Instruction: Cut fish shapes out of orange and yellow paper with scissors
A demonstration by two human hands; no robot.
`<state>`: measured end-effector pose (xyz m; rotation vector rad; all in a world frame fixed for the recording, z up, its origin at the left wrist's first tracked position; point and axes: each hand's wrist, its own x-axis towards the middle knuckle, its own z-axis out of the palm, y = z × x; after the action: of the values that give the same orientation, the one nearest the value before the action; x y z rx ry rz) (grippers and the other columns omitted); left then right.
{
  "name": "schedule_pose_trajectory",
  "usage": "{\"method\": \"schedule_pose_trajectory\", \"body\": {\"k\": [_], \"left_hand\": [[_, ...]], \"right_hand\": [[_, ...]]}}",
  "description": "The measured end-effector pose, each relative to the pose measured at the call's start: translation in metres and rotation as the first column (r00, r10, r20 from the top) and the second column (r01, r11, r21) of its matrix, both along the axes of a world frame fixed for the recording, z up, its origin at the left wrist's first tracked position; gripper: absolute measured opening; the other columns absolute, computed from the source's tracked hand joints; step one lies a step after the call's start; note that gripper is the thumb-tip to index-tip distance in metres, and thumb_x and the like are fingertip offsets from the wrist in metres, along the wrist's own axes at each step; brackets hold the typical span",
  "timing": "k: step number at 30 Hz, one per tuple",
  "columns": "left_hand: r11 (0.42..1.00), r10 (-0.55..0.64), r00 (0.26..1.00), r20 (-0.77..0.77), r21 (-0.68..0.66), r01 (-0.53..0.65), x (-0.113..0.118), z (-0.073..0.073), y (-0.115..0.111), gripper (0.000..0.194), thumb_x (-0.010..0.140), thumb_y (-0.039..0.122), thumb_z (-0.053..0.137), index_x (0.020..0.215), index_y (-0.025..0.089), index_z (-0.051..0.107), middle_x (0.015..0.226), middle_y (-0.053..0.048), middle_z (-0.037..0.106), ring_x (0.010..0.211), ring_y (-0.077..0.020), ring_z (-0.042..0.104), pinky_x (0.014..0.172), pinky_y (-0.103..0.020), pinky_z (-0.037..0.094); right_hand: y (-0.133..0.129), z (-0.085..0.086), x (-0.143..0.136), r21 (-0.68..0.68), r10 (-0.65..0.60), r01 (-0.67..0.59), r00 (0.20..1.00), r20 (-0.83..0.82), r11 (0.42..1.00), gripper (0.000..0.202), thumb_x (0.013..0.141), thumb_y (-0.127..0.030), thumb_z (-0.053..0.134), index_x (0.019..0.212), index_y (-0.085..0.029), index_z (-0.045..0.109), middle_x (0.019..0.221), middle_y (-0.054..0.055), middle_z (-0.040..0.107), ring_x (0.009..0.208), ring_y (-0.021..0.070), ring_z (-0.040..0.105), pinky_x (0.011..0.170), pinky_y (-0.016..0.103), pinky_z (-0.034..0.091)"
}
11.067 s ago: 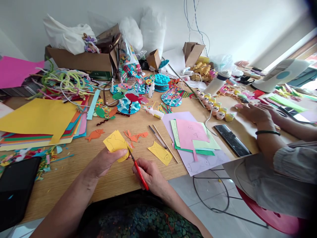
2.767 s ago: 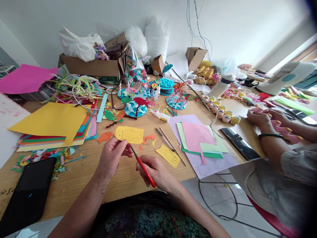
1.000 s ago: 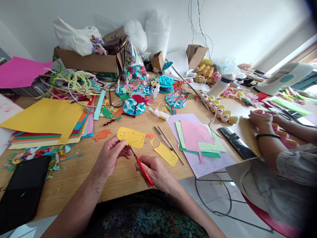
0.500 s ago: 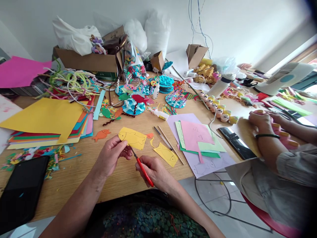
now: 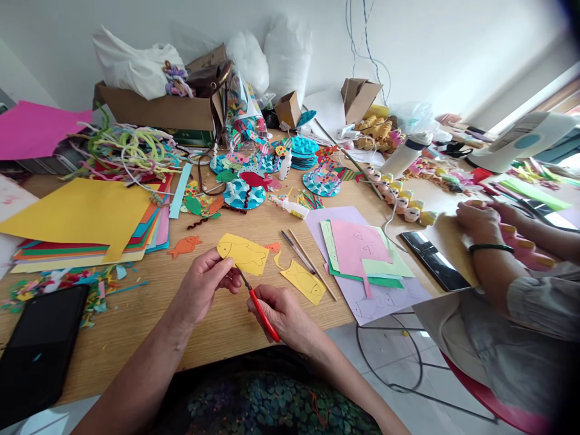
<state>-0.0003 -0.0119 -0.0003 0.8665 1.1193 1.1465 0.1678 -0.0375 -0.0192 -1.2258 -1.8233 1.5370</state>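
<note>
My left hand [image 5: 212,277] pinches a piece of yellow paper [image 5: 244,254] with a fish outline drawn on it. Red-handled scissors [image 5: 263,315] are in my right hand [image 5: 283,314], their blades at the paper's lower edge beside my left fingertips. On the table to the right lies a second yellow paper piece [image 5: 304,283] with a fish drawing. An orange paper fish [image 5: 185,246] rests left of my hands. A pen [image 5: 296,251] and a thin wooden stick [image 5: 312,264] lie side by side near the second yellow piece.
Coloured paper sheets [image 5: 81,211] are stacked at left, above paper scraps and a black tablet [image 5: 43,344]. Pink and green papers [image 5: 360,241] lie on a purple sheet at right, near a phone [image 5: 434,261]. Blue paper discs [image 5: 244,196] stand behind. A co-worker's hands [image 5: 480,220] hold pink pieces.
Both hands, the paper and the scissors stay nearly in place. The view has shifted very slightly.
</note>
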Motion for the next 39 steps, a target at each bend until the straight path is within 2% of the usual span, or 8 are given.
{"method": "schedule_pose_trajectory", "body": {"k": [16, 19, 22, 27, 29, 32, 35, 39], "left_hand": [[0.999, -0.038, 0.998, -0.044, -0.021, 0.037, -0.003, -0.005, -0.001, 0.021, 0.069, 0.031, 0.067, 0.080, 0.014, 0.063, 0.059, 0.001, 0.063, 0.050, -0.0112, 0.058, 0.044, -0.021, 0.048], [0.998, -0.060, 0.996, -0.073, 0.009, 0.061, -0.009, -0.002, 0.004, 0.022, 0.071, 0.034, 0.067, 0.083, 0.016, 0.062, 0.067, 0.001, 0.064, 0.054, -0.0106, 0.058, 0.048, -0.021, 0.049], [0.996, -0.079, 0.990, -0.118, 0.025, 0.082, -0.015, 0.003, 0.011, 0.020, 0.068, 0.032, 0.070, 0.075, 0.016, 0.061, 0.066, 0.003, 0.061, 0.052, -0.0071, 0.052, 0.046, -0.017, 0.046], [0.994, -0.111, 0.990, -0.091, -0.014, 0.110, -0.020, 0.008, 0.016, 0.019, 0.063, 0.027, 0.074, 0.071, 0.017, 0.060, 0.061, 0.006, 0.058, 0.051, -0.0052, 0.050, 0.047, -0.015, 0.043], [0.994, -0.098, 0.994, -0.051, -0.044, 0.096, -0.021, 0.008, 0.014, 0.021, 0.063, 0.027, 0.075, 0.073, 0.018, 0.059, 0.062, 0.006, 0.060, 0.050, -0.0051, 0.051, 0.047, -0.015, 0.044], [0.995, -0.066, 0.998, 0.013, -0.069, 0.067, -0.018, 0.007, 0.011, 0.025, 0.061, 0.025, 0.077, 0.077, 0.019, 0.059, 0.066, 0.006, 0.063, 0.050, -0.0058, 0.054, 0.047, -0.016, 0.044], [0.997, -0.052, 0.997, 0.057, -0.061, 0.055, -0.014, 0.007, 0.007, 0.025, 0.061, 0.023, 0.077, 0.076, 0.018, 0.058, 0.067, 0.006, 0.062, 0.052, -0.0067, 0.056, 0.047, -0.016, 0.045], [0.995, -0.049, 0.996, 0.077, -0.078, 0.055, -0.008, 0.008, 0.002, 0.027, 0.062, 0.022, 0.077, 0.084, 0.018, 0.061, 0.070, 0.005, 0.062, 0.055, -0.0074, 0.058, 0.050, -0.017, 0.047]], "right_hand": [[0.003, 0.000, 0.007, 0.122, 0.054, -0.063, 0.996, 0.077, 0.991, 0.036, 0.094, -0.038, 0.040, 0.065, -0.016, 0.043, 0.057, -0.005, 0.036, 0.053, 0.0071, 0.031, 0.048, 0.020, 0.024], [0.006, 0.006, 0.011, 0.145, 0.088, -0.110, 0.985, 0.147, 0.983, 0.036, 0.094, -0.036, 0.041, 0.064, -0.017, 0.042, 0.056, -0.005, 0.037, 0.052, 0.0072, 0.032, 0.048, 0.020, 0.024], [0.009, 0.011, 0.015, 0.162, 0.127, -0.161, 0.972, 0.199, 0.974, 0.036, 0.094, -0.036, 0.041, 0.064, -0.017, 0.042, 0.056, -0.004, 0.038, 0.052, 0.0073, 0.032, 0.048, 0.021, 0.024], [0.012, 0.011, 0.018, 0.180, 0.130, -0.157, 0.980, 0.152, 0.971, 0.037, 0.093, -0.039, 0.043, 0.064, -0.016, 0.045, 0.057, -0.004, 0.041, 0.053, 0.0076, 0.035, 0.049, 0.021, 0.025], [0.012, 0.009, 0.017, 0.134, 0.129, -0.137, 0.989, 0.070, 0.981, 0.037, 0.091, -0.041, 0.045, 0.064, -0.016, 0.046, 0.057, -0.004, 0.042, 0.053, 0.0076, 0.036, 0.049, 0.020, 0.027], [0.009, 0.003, 0.013, -0.063, 0.102, -0.109, 0.989, -0.107, 0.992, 0.037, 0.088, -0.047, 0.047, 0.068, -0.016, 0.049, 0.054, -0.005, 0.042, 0.046, 0.0069, 0.039, 0.044, 0.019, 0.028], [0.004, -0.004, 0.008, -0.263, 0.027, -0.106, 0.957, -0.289, 0.959, 0.039, 0.085, -0.054, 0.049, 0.073, -0.016, 0.050, 0.050, -0.006, 0.043, 0.038, 0.0065, 0.041, 0.038, 0.019, 0.027], [0.000, -0.009, 0.003, -0.355, -0.074, -0.078, 0.915, -0.397, 0.932, 0.042, 0.080, -0.058, 0.054, 0.074, -0.016, 0.051, 0.047, -0.007, 0.046, 0.034, 0.0051, 0.039, 0.035, 0.019, 0.024]]}}
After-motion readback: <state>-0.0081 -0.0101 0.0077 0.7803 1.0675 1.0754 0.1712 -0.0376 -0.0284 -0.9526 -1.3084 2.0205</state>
